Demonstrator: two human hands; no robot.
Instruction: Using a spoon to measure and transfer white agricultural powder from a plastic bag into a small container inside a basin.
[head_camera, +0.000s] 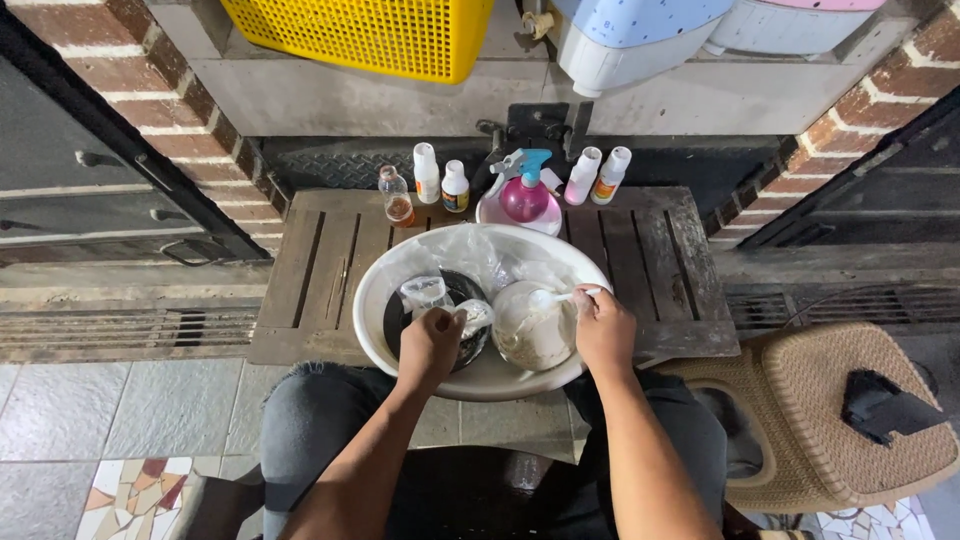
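— Knees up close, and both hands over the white basin (400, 345)?
— Yes. The left hand (430, 345) grips a small clear packet (474, 316) above the black dish (400, 320); the right hand (605, 330) is closed on a white spoon (556, 297) in the pale powder bag (530, 325).
— Much done?
— Powder looks barely touched. Bottles (427, 172) and a pink sprayer (527, 195) stand behind on the table (660, 260).

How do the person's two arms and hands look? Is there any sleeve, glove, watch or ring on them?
Both forearms are bare up to the frame's lower edge: no sleeve shows. The left hand and the right hand wear no gloves. No watch, bracelet or ring shows on either. Below the arms, the knees are covered by dark grey trousers.
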